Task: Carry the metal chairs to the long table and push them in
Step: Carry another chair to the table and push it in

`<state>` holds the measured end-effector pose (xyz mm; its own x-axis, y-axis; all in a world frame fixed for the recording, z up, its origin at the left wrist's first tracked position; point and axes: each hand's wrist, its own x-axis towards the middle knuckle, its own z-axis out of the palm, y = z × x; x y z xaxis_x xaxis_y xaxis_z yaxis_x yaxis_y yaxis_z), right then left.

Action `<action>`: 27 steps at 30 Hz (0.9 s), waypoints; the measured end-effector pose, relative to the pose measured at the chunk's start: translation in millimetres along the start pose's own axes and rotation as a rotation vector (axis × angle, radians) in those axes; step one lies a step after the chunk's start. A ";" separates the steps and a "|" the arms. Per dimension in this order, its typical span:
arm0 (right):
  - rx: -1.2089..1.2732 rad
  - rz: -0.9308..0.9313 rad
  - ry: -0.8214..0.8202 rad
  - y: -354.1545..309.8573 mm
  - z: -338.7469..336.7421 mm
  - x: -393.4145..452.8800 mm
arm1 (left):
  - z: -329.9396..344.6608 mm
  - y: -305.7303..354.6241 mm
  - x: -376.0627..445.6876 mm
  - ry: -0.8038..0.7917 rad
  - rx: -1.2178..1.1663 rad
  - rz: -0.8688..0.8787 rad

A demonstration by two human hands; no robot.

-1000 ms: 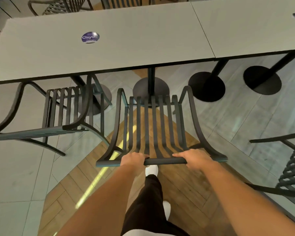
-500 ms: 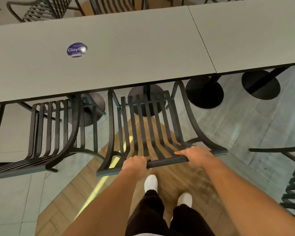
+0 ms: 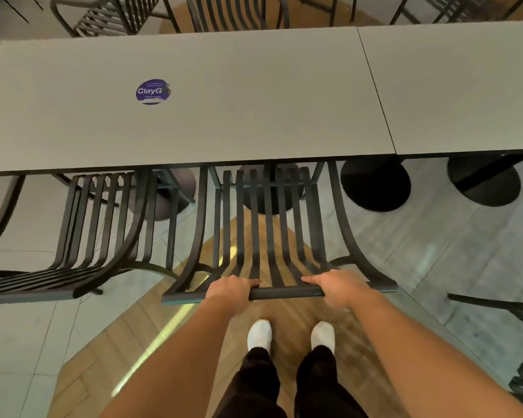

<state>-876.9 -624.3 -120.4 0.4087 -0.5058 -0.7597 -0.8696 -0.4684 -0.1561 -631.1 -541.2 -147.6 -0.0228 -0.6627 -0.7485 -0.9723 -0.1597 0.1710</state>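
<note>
Both the left hand point(image 3: 230, 287) and right hand point(image 3: 335, 285) grip the metal chair's point(image 3: 269, 236) top rail, its seat front under the worktop's point(image 3: 224, 122) near edge. Push straight and evenly, clear of the neighbouring chair point(image 3: 103, 224).

round sticker point(image 3: 153, 91) reading "ClayG", on table point(image 3: 254, 101)

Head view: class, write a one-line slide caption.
Both hands grip a chair part-way under the table.
</note>
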 end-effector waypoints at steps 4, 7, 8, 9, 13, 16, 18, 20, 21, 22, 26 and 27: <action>0.026 0.018 0.031 0.9 -1.6 3.2 | -8.4 -1.0 7.1 -0.021 -0.018 0.008; 0.096 0.041 0.104 -0.8 -0.2 -0.2 | -13.2 1.6 4.8 -0.046 -0.075 -0.013; 0.125 0.046 0.123 -0.9 -0.3 -3.2 | -13.5 3.5 3.1 -0.048 -0.089 -0.022; 0.167 0.049 0.129 -0.4 -0.1 -7.1 | -13.6 6.0 0.7 -0.045 -0.094 -0.032; 0.415 0.069 0.121 5.7 -8.9 -30.8 | -20.0 18.2 -7.6 -0.038 -0.109 -0.014; 0.506 0.152 0.204 14.0 -14.7 -50.9 | -32.4 36.4 -13.4 0.004 -0.074 0.057; 0.532 0.198 0.265 19.6 -17.2 -61.2 | -42.2 51.4 -13.3 0.032 -0.008 0.115; 0.578 0.250 0.349 29.3 -15.8 -76.5 | -53.3 72.7 -10.0 0.055 0.052 0.188; 0.603 0.278 0.387 35.7 -13.9 -85.1 | -59.1 85.5 -8.0 0.060 0.083 0.225; 0.623 0.310 0.418 43.8 -11.0 -94.4 | -64.9 99.5 -5.6 0.068 0.119 0.268; 0.751 0.460 0.508 85.0 15.5 -137.5 | -82.0 166.7 -5.7 0.108 0.229 0.432; 0.787 0.497 0.534 96.6 25.3 -150.3 | -83.6 184.8 -7.6 0.106 0.246 0.468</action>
<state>-1029.4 -575.2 -37.3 -0.1379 -0.8518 -0.5054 -0.8280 0.3792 -0.4131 -791.2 -626.8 -56.7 -0.4551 -0.6942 -0.5576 -0.8901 0.3377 0.3059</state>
